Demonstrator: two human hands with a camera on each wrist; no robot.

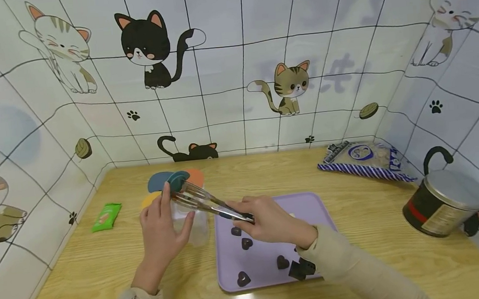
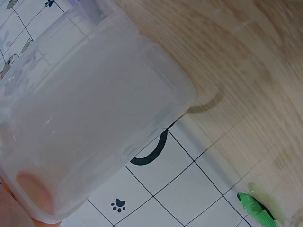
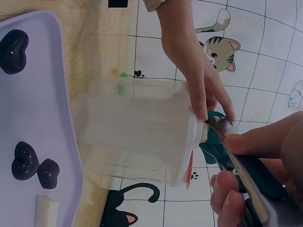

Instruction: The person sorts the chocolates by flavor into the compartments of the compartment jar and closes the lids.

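Note:
My right hand (image 1: 268, 221) grips metal tongs (image 1: 203, 202) with teal tips. The tips are at the top of a translucent plastic container (image 3: 137, 127), which has blue, orange and yellow petal-shaped parts around its top. A small cream patch shows by the tips in the right wrist view; I cannot tell what it is. My left hand (image 1: 160, 229) touches the container's top with extended fingers, the index beside a tong tip. Part of that hand shows through the container wall (image 2: 94, 94). On a lilac tray (image 1: 262, 205) lie dark heart-shaped pieces (image 1: 243, 278), dark square pieces (image 1: 296, 270) and a cream block (image 3: 46, 210).
A small green packet (image 1: 106, 216) lies left of the container. At the back right is a clear bag with blue-striped edging (image 1: 364, 161). A dark can with a grey lid (image 1: 441, 204) stands at the right. Cat-print sheeting (image 1: 222, 64) surrounds the wooden tabletop (image 1: 192, 289).

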